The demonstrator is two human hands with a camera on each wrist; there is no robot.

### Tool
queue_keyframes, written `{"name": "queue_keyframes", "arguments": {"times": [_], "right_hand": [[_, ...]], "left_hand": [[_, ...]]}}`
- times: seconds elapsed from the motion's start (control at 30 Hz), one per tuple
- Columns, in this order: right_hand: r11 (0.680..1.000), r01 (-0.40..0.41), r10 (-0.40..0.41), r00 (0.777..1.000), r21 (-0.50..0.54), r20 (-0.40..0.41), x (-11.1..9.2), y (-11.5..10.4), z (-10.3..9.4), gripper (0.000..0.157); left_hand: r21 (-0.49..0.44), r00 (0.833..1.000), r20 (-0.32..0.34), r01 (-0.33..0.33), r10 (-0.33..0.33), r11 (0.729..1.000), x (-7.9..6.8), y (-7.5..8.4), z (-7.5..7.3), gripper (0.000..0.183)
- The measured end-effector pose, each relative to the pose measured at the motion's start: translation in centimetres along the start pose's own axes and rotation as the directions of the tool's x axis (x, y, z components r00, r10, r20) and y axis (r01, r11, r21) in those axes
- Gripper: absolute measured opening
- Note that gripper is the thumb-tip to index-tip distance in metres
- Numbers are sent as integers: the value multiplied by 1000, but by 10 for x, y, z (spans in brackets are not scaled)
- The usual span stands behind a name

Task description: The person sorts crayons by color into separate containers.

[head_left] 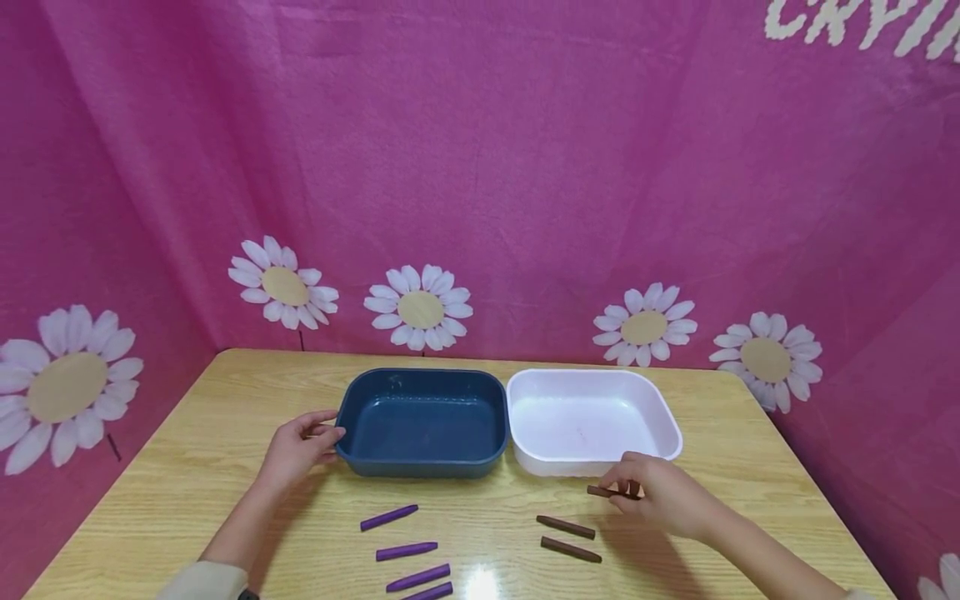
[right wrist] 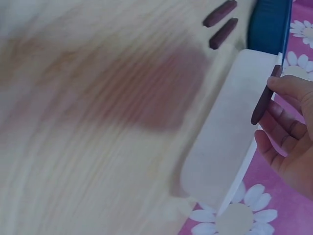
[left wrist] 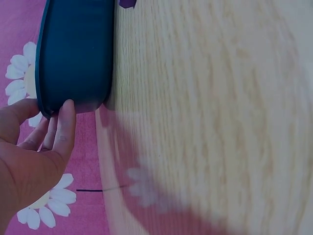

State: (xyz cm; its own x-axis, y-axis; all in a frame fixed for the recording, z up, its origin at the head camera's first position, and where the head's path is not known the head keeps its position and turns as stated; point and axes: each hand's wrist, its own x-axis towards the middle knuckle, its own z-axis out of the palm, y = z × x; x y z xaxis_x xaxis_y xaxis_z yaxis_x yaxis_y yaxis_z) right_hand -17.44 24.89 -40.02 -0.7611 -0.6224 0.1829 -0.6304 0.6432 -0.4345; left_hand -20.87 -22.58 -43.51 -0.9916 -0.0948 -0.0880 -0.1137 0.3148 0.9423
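Note:
My left hand [head_left: 296, 450] grips the left rim of a dark blue plastic tray [head_left: 420, 469], thumb over the edge and fingers against the outer wall in the left wrist view. Between thumb and fingers, my right hand [head_left: 663, 493] pinches a brown crayon [right wrist: 266, 95] just in front of the near rim of a white tray [head_left: 555, 467]. Both trays stand side by side, and their insides look bare. Two more brown crayons [head_left: 566, 527] lie on the table to the left of the right hand.
Several purple crayons [head_left: 407, 551] lie in a loose column in front of the blue tray, the nearest cut off by the frame's lower edge. The wooden table [head_left: 247, 392] backs onto a pink cloth [head_left: 480, 167] printed with white daisies.

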Motion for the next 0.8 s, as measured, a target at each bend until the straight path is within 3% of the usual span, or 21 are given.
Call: {"name": "queue_keyframes", "arguments": {"times": [0.13, 0.33, 0.8], "right_hand": [[996, 81, -83, 995, -41, -55, 9, -2, 0, 18], [990, 125, -129, 989, -66, -68, 23, -8, -4, 17], [994, 70, -68, 997, -87, 29, 59, -32, -11, 14]], "left_hand": [[-12, 1000, -5, 0, 0, 1000, 1, -2, 0, 45], [-10, 1000, -11, -2, 2, 1000, 2, -4, 0, 44], [-1, 999, -39, -12, 12, 1000, 1, -5, 2, 43]]}}
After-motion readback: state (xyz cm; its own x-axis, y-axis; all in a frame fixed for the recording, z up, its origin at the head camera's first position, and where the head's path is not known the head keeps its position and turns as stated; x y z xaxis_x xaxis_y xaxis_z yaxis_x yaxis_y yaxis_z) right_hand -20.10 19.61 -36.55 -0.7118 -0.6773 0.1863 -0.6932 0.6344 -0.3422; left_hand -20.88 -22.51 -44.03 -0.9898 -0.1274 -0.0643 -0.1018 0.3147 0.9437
